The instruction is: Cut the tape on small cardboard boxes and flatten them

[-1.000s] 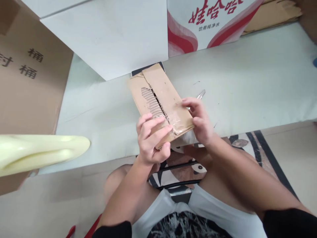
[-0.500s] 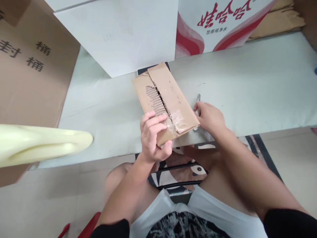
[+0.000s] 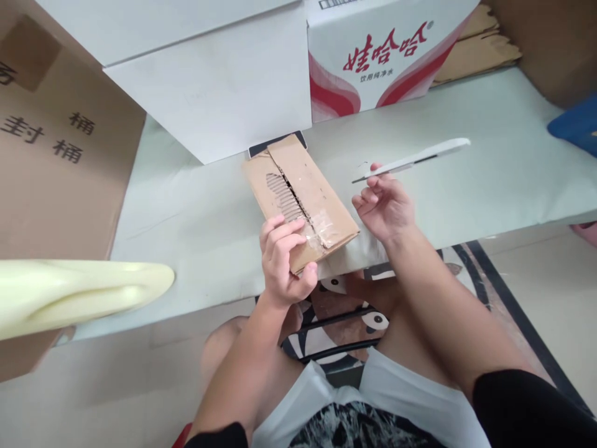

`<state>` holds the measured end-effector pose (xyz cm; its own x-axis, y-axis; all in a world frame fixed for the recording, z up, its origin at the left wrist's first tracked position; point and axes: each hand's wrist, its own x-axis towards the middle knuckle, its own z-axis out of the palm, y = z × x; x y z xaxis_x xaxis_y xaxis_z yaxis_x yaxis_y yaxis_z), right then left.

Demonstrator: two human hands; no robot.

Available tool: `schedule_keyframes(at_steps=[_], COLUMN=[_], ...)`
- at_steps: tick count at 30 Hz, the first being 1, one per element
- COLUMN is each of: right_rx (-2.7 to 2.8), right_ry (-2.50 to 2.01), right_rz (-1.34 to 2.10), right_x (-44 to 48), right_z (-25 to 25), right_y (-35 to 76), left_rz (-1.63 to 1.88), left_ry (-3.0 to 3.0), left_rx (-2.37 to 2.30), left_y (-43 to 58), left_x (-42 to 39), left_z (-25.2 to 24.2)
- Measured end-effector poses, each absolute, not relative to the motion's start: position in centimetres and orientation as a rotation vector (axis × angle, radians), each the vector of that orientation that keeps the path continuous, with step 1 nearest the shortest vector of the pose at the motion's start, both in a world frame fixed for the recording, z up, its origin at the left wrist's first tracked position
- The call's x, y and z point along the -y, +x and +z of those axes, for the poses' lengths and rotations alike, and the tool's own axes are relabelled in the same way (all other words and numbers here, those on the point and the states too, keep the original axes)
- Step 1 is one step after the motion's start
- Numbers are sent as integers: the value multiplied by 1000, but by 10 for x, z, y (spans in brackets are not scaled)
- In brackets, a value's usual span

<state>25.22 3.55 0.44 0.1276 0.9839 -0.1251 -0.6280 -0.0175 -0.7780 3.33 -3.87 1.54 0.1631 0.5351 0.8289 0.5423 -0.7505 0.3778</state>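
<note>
A small brown cardboard box point(image 3: 317, 193) lies tilted on the light green tabletop, its top torn along the seam and a strip of clear tape at the near end. My left hand point(image 3: 284, 258) grips the near left corner, fingers on top and thumb at the front edge. To the right of the box, my right hand point(image 3: 386, 205) holds a white utility knife point(image 3: 429, 154) between thumb and fingers. The knife is raised over the table, its thin metal tip pointing left toward the box and its body slanting up to the right.
A dark flat device point(image 3: 301, 138) lies partly under the box's far end. Behind stand a white box point(image 3: 209, 93) and a red-and-white water carton point(image 3: 377, 68). A large brown carton point(image 3: 69, 205) and a pale yellow object point(image 3: 93, 292) are on the left; something blue point(image 3: 576, 127) is at right.
My right hand has lifted the knife off the tabletop and turned it, palm now up. My left hand stays on the box. The view has shifted slightly.
</note>
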Motion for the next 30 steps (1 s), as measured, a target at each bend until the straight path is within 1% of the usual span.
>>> schedule_keyframes(at_steps=[2,5,11,16,19,23,26,30], right_rx=[509,585,874,1102,1255,1540,1631,1695], right_ry=[-864,-951,-1033,-932,-900,-1073,-1198,-1234], right_rz=[1365,1284,806,596,607,778,743,714], right_x=[-33,-29,-15,10,27,40,43,42], right_z=[1,3,29,58,73,86,91,93], right_y=[248,243,239,232,227,224,223,221], left_rz=[-1695,-1678,-1681,-1691,-1708,-1737,-1705,-1648], left_ry=[-2401,-2404,-2368,-2375,-2380,-2362,-2366,-2389], left_rx=[1099,1105,1106,1134,1151,1165,1177,1176], left_y=[33,33,38,39,38,39,39,38], left_x=[39,40,39,40,41,41,42,42], left_z=[16,17,16,16,15,13,13,13])
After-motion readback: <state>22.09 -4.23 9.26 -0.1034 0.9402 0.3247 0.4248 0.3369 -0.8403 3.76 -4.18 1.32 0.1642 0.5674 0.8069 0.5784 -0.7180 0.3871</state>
